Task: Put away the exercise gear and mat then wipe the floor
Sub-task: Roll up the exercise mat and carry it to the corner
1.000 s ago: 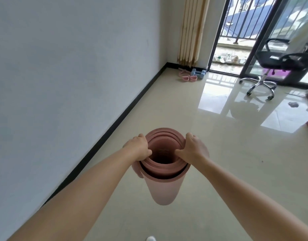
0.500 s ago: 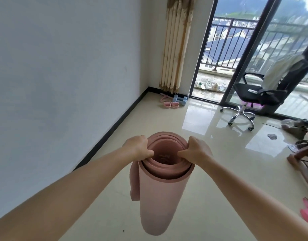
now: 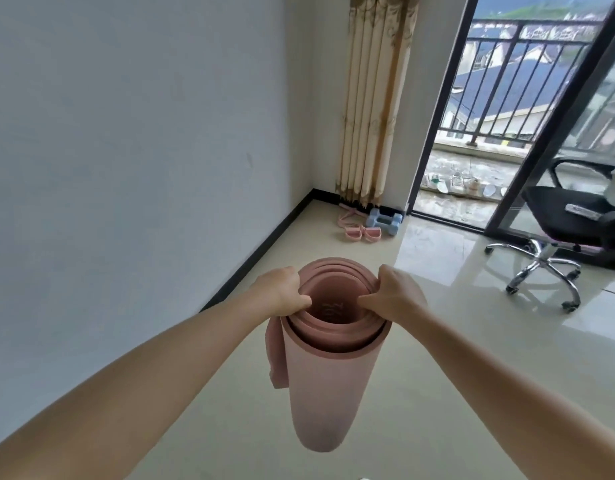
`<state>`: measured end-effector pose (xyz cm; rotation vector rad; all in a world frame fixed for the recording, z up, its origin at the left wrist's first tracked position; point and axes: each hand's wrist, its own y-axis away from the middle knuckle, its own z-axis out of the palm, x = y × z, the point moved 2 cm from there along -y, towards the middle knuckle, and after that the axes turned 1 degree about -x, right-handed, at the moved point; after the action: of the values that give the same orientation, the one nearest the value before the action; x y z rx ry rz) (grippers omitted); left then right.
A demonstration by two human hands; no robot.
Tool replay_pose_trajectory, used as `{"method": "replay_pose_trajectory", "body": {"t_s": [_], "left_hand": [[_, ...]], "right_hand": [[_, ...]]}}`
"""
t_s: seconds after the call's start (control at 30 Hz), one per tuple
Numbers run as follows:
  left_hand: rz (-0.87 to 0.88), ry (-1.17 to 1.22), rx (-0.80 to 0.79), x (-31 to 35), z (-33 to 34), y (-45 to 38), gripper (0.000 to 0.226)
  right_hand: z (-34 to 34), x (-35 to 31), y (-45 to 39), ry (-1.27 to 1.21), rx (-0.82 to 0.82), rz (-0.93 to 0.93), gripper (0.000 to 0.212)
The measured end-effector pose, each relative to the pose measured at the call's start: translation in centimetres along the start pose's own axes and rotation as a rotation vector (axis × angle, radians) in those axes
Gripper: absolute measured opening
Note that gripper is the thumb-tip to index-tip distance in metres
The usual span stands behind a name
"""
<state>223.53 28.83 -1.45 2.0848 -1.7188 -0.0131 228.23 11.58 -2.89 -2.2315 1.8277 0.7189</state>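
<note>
Rolled pink mat (image 3: 328, 393) upright — both hands gripping rim

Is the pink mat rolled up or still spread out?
Rolled up: the pink mat hangs upright, spiral layers showing at its top, outer flap loose.

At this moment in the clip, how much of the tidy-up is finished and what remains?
Done: the pink mat is rolled up, and the dumbbells and pink resistance band lie in the corner by the curtain. In hand: the left hand and right hand each grip the roll's top rim, holding it upright off the floor. Left: setting the mat down and wiping; no cloth or mop is in view.
</note>
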Motion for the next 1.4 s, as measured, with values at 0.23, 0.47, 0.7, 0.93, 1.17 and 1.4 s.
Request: {"method": "replay_pose_trajectory", "body": {"t_s": [0.23,0.47,0.7,0.93,1.17,1.4], "left_hand": [[-0.081,0.067,0.036,3.2,-5.3,-15.2,0.022],[-0.136,0.089,0.08,3.2,-10.9,-32.5,0.02],[-0.114,0.115,0.048,3.5,-17.0,-50.5,0.036],[-0.119,0.101,0.063,5.4,-22.6,-66.4,0.023],[-0.222,0.116,0.073,6.6,-25.2,-83.6,0.018],[-0.367,0.144,0.068,8.2,-28.5,-97.6,0.031]], "right_hand": [[-4.5,1.0,-18.3,-0.004,-0.064,-0.079,0.032],[-7.6,-0.5,-36.5,0.045,-0.08,-0.14,0.035],[-9.9,-0.6,-54.1,0.043,-0.116,-0.09,0.035],[-13.1,-0.4,-70.6,0.012,-0.115,-0.077,0.033],[-14.3,1.0,-88.7,0.044,-0.175,-0.169,0.032],[-15.9,1.1,-104.6,0.045,-0.238,-0.208,0.037]]}}
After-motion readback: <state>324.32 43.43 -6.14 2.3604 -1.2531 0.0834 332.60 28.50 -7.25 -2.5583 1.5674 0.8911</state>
